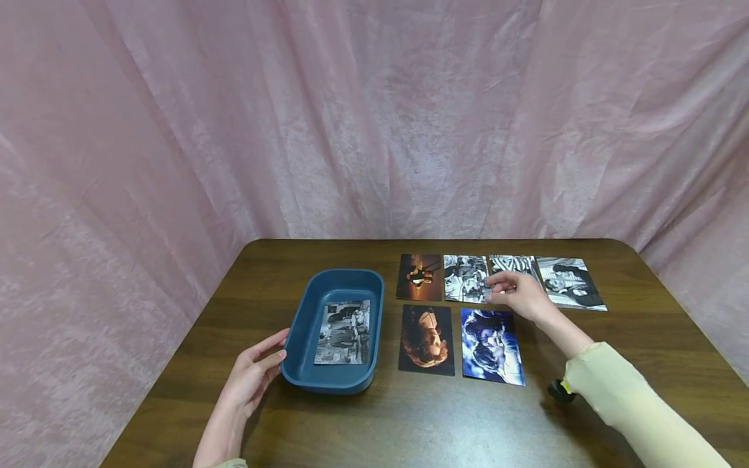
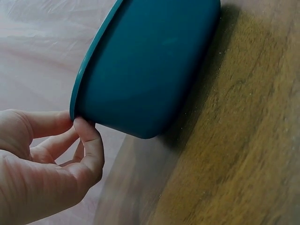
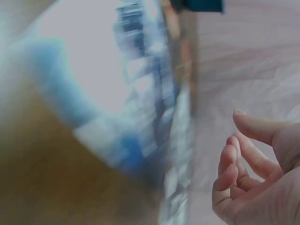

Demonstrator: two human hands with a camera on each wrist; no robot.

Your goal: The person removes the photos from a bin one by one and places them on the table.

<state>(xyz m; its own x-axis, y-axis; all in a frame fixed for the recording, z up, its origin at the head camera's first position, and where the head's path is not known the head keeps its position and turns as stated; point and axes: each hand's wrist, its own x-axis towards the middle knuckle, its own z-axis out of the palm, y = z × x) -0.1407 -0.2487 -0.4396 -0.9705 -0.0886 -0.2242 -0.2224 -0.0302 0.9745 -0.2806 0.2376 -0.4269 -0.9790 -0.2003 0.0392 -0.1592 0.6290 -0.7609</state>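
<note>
My left hand [image 1: 251,374] pinches the near left rim of a blue plastic bin [image 1: 295,348] between thumb and fingers. The left wrist view shows the bin's outer wall [image 2: 145,61] and the fingertips at its lip. Inside the bin lies a black-and-white photo card [image 1: 344,333]. My right hand [image 1: 517,296] hovers over the back row of cards with nothing in it, thumb and fingertips apart. It partly covers a striped black-and-white card [image 1: 512,263]. Left of it is another black-and-white card [image 1: 465,276]; to its right, a larger-looking one [image 1: 570,283].
An orange-brown card [image 1: 419,278] ends the back row on the left. In front lie a dark portrait card [image 1: 427,341] and a blue-toned card [image 1: 493,348]. A black object [image 1: 560,391] shows beside the right sleeve. Pink curtain [image 1: 386,130] hangs behind the wooden table [image 1: 445,422].
</note>
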